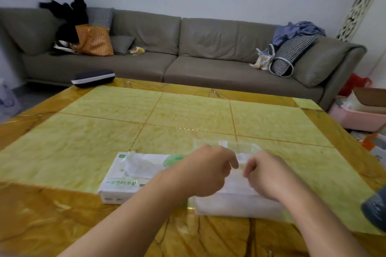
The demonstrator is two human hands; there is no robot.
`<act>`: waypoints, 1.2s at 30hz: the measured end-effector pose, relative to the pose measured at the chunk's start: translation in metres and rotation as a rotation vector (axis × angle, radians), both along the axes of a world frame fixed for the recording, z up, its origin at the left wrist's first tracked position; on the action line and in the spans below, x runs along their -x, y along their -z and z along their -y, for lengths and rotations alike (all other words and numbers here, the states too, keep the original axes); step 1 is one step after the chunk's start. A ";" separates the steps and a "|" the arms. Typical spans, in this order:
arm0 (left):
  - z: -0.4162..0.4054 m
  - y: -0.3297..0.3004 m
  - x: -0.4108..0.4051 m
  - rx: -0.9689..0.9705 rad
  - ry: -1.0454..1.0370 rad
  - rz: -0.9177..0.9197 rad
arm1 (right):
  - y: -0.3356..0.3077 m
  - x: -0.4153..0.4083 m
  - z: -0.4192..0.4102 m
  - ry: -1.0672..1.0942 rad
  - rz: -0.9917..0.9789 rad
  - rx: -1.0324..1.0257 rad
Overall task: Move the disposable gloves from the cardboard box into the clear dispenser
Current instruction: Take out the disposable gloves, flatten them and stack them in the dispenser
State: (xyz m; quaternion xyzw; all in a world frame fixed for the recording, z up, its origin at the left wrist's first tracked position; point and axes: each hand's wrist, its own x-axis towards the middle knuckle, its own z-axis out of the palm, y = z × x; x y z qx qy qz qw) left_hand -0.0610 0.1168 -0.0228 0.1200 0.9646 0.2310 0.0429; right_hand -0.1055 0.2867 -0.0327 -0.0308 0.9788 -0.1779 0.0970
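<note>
A white and green cardboard glove box (pixel 125 179) lies on the table at the near left, with crumpled clear gloves (pixel 139 165) sticking out of its top opening. Right beside it stands the clear dispenser (pixel 236 204), holding a whitish stack of gloves; its clear lid (pixel 229 146) stands open behind my hands. My left hand (pixel 205 170) and my right hand (pixel 266 174) hover over the dispenser with curled fingers. They seem to pinch thin clear glove film between them, though the blur makes this uncertain.
The yellow stone table (pixel 188 115) stretches ahead to a grey sofa (pixel 188 48). A dark case (pixel 93 78) lies at the table's far left corner. A dark object (pixel 376 213) sits at the right edge. Pink bins (pixel 355 119) stand on the floor to the right.
</note>
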 end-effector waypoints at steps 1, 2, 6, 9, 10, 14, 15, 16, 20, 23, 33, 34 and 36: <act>0.010 -0.004 -0.007 -0.068 -0.034 -0.086 | -0.004 -0.004 0.003 -0.005 -0.060 0.008; 0.020 -0.007 -0.016 -0.117 -0.083 -0.158 | -0.009 -0.008 0.005 -0.009 -0.107 0.017; 0.082 -0.013 -0.047 -0.147 -0.193 -0.282 | -0.017 -0.022 0.019 -0.056 -0.247 0.107; 0.125 -0.014 -0.058 0.043 -0.226 -0.142 | -0.023 -0.040 0.036 -0.225 -0.391 0.157; 0.133 -0.012 -0.059 0.110 -0.253 -0.096 | -0.024 -0.049 0.045 -0.315 -0.416 0.152; 0.142 0.007 -0.056 0.084 -0.386 -0.106 | -0.007 -0.073 0.079 -0.683 -0.400 0.060; 0.143 0.011 -0.053 0.022 -0.403 -0.123 | -0.001 -0.076 0.085 -0.735 -0.370 0.029; 0.144 0.014 -0.051 -0.040 -0.424 -0.145 | 0.004 -0.079 0.090 -0.763 -0.334 -0.003; 0.140 0.013 -0.049 -0.286 -0.531 -0.274 | 0.011 -0.085 0.098 -0.826 -0.305 -0.148; 0.136 0.008 -0.051 -0.479 -0.578 -0.363 | 0.012 -0.084 0.097 -0.825 -0.313 -0.140; 0.116 -0.018 -0.057 -1.191 -0.558 -0.360 | 0.009 -0.076 0.092 -0.558 -0.313 0.394; 0.114 -0.022 -0.059 -1.307 -0.546 -0.323 | 0.005 -0.074 0.090 -0.500 -0.303 0.527; 0.110 -0.028 -0.061 -1.460 -0.519 -0.262 | -0.005 -0.071 0.085 -0.401 -0.146 0.846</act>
